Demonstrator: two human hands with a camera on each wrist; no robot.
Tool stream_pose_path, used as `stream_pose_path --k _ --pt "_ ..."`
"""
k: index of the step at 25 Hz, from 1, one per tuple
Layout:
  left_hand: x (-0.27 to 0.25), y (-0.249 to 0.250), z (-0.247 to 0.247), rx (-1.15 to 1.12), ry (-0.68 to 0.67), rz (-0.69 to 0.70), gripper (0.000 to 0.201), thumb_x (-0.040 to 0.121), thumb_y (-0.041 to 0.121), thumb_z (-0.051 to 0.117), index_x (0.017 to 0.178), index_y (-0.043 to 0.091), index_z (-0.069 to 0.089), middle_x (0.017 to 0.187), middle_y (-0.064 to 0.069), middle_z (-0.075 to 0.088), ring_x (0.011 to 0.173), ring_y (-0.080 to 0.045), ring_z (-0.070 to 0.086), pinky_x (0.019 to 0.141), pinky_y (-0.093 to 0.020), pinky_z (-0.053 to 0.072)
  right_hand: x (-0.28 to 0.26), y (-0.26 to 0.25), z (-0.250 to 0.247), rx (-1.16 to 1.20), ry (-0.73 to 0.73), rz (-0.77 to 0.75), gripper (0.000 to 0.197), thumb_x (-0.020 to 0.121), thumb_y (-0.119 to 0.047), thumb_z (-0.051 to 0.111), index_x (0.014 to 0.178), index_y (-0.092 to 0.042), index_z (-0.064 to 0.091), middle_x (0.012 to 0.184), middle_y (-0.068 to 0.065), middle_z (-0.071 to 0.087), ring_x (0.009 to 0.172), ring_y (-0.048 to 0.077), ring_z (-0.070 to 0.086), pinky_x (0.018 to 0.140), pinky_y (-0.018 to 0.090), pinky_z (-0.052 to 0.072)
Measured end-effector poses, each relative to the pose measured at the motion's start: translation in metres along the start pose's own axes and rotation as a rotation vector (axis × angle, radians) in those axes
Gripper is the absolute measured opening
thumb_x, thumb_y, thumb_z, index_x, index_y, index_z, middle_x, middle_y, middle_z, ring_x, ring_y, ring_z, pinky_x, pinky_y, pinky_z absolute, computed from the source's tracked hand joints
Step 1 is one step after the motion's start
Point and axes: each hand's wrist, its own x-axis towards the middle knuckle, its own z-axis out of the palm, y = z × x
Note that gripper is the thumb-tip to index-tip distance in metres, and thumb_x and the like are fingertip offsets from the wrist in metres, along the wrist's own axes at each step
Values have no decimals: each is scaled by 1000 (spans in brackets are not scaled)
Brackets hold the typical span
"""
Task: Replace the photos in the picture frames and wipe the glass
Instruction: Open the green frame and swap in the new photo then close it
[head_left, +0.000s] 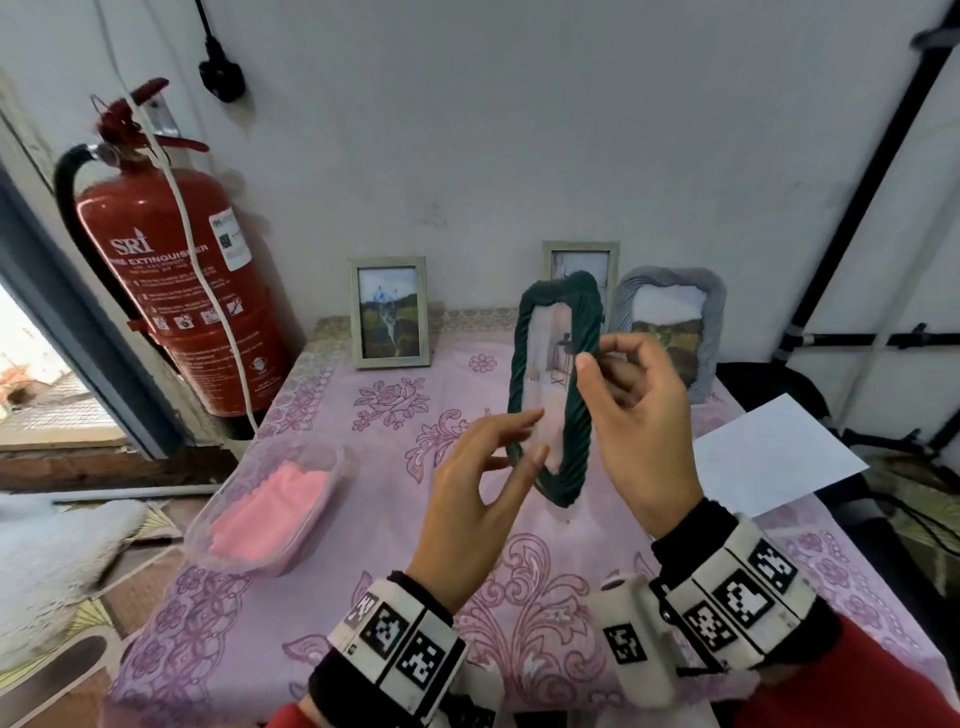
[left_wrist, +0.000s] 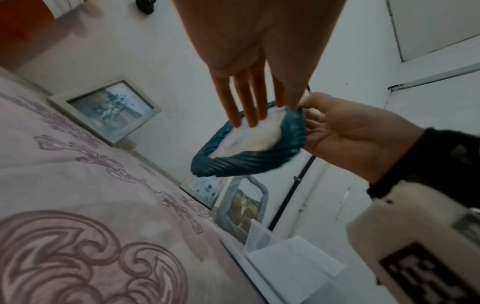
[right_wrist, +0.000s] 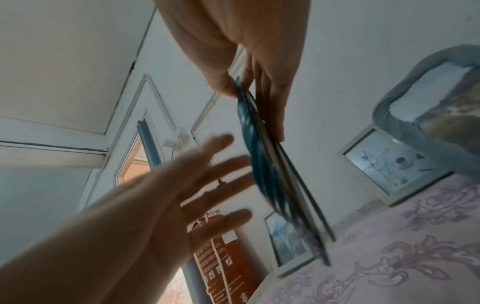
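Observation:
A dark green ribbed picture frame (head_left: 576, 415) is held upright above the table, its glass turned to the left. My right hand (head_left: 631, 395) grips its right edge, thumb on the front and fingers behind; the right wrist view shows that frame (right_wrist: 262, 174) edge-on. My left hand (head_left: 491, 478) is spread with straight fingers, fingertips (left_wrist: 253, 120) at the glass of the frame (left_wrist: 249, 152). A pink cloth (head_left: 272, 512) lies in a clear tub at the left.
Against the wall stand a grey frame (head_left: 390, 312), a second grey frame (head_left: 581, 267) and a pale blue ribbed frame (head_left: 670, 332). White paper (head_left: 769, 457) lies at the right. A red fire extinguisher (head_left: 176, 291) hangs left of the pink-clothed table (head_left: 363, 519).

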Motion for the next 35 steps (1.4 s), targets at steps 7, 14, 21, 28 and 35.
stream_pose_path --k 7,14,21,28,35 --pt "20 -35 -20 -204 104 -320 43 93 24 51 129 43 37 122 7 53 110 0 56 86 -19 49 -3 9 -10 33 33 150 5 95 -18 49 96 -23 50 70 20 49 65 23 41 60 34 36" --pt "9 -46 -36 -226 102 -384 41 91 7 55 125 28 52 102 -10 60 84 -20 62 73 -30 56 -12 47 -11 -95 19 312 20 95 -22 50 115 -15 53 104 16 66 86 25 62 80 39 52" --pt "-3 -70 -37 -119 89 -532 40 90 3 55 126 20 52 91 -4 55 83 -24 58 70 -30 52 -24 79 -8 -320 -207 418 48 86 -11 63 128 -12 40 98 -1 58 92 15 58 87 35 52" --pt "-4 -90 -42 -20 40 -612 42 88 7 60 129 16 50 101 -13 56 87 -30 59 81 -43 54 -8 93 -14 -616 -494 356 46 80 -13 71 124 -11 57 99 12 51 72 7 43 73 24 42" --pt "-3 -105 -40 226 5 -631 39 85 13 65 124 9 58 121 -9 60 98 -28 61 91 -42 50 -2 101 -15 -665 -582 434 46 74 -13 77 117 -6 62 96 9 64 77 14 53 82 29 48"
